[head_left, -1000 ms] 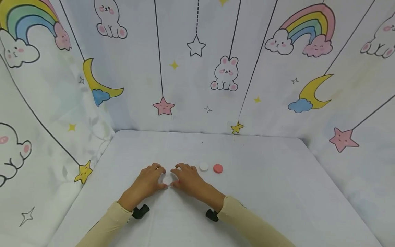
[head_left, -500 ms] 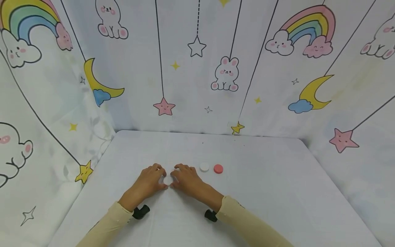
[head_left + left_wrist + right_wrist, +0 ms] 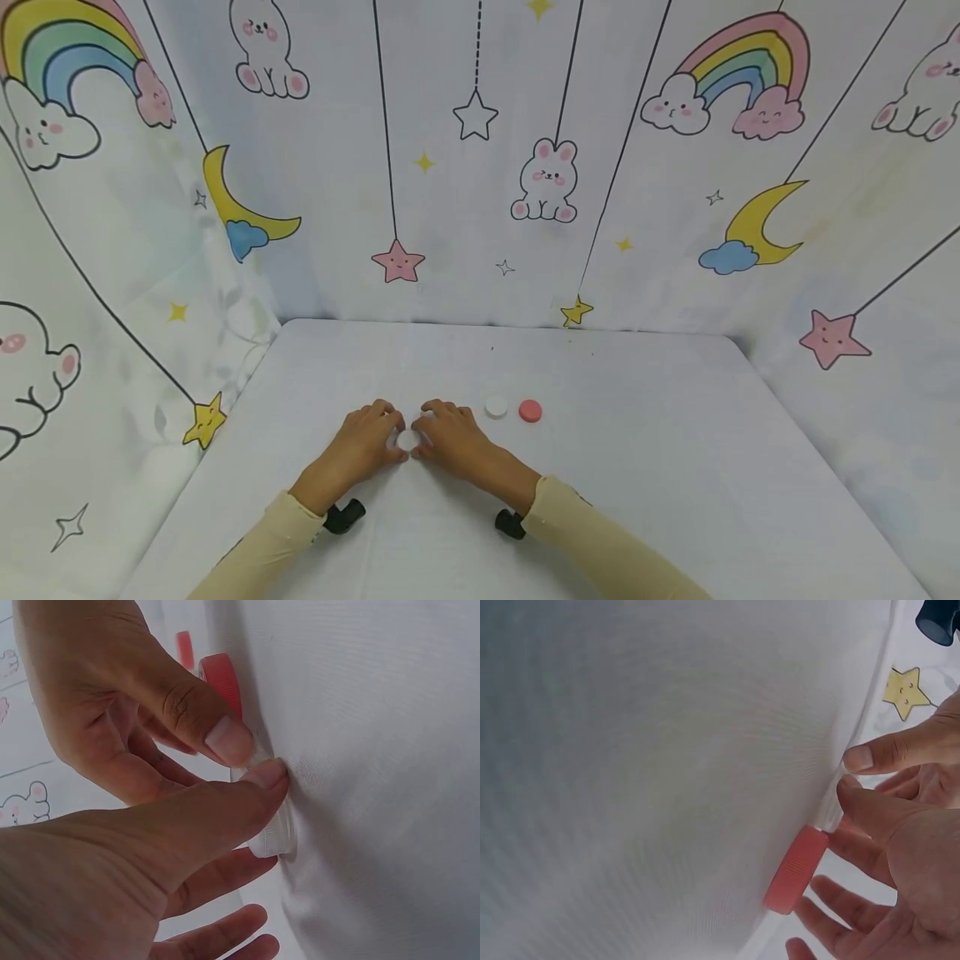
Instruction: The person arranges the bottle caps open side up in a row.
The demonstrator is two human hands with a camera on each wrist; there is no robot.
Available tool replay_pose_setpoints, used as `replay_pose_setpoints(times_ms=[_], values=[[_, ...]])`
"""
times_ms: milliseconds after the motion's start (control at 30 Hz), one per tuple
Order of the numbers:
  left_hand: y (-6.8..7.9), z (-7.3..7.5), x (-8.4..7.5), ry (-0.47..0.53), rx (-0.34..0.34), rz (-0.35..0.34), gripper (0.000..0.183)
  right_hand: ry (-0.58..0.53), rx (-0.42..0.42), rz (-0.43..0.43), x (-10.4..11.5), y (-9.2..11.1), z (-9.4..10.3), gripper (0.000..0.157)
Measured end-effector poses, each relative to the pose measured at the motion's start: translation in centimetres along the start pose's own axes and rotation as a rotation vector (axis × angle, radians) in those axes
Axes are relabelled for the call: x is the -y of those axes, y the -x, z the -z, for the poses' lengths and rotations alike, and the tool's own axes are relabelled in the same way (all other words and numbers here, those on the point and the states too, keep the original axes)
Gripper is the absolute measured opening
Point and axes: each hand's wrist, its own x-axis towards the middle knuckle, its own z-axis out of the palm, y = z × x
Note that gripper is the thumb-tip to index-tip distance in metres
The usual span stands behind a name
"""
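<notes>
A white bottle cap (image 3: 408, 441) with a ridged side lies on the white table between the two hands. My left hand (image 3: 366, 440) grips its left side, thumb in front and fingers behind; the left wrist view shows the cap (image 3: 271, 838) at those fingertips. From the opposite side my right hand (image 3: 456, 437) holds the same cap, its thumb (image 3: 855, 791) close to the left thumb (image 3: 862, 757). Below the right palm stands a red bottle cap (image 3: 796, 870), hidden in the head view but also visible in the left wrist view (image 3: 223, 681).
To the right of the hands, another white cap (image 3: 496, 407) and another red cap (image 3: 530, 411) lie side by side on the tabletop (image 3: 660, 467). A black device (image 3: 345, 517) sits at the left wrist, another (image 3: 512, 524) at the right. Printed cloth (image 3: 322, 167) rises behind the table.
My right hand has shifted slightly left, bringing its fingertips in against the white cap between the hands. A bit of red seen by the right hand earlier is now covered. My left hand barely moves.
</notes>
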Motion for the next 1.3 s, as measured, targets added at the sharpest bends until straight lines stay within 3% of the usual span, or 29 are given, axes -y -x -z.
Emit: replay_pose_setpoints(times_ms=[533,933,1300], values=[[-0.2,-0.1,0.0,-0.027,0.024,-0.005,0.033,-0.007,0.025,0.01,0.2,-0.2,0.3,0.038],[-0.2,0.7,0.0,0.008,0.029,0.019,0.033,-0.025,0.019,-0.032,0.2,-0.3,1.1,0.038],[0.0,0.9,-0.2,-0.01,-0.031,-0.03,0.041,-0.102,-0.009,-0.068,0.8,-0.1,2.0,0.038]])
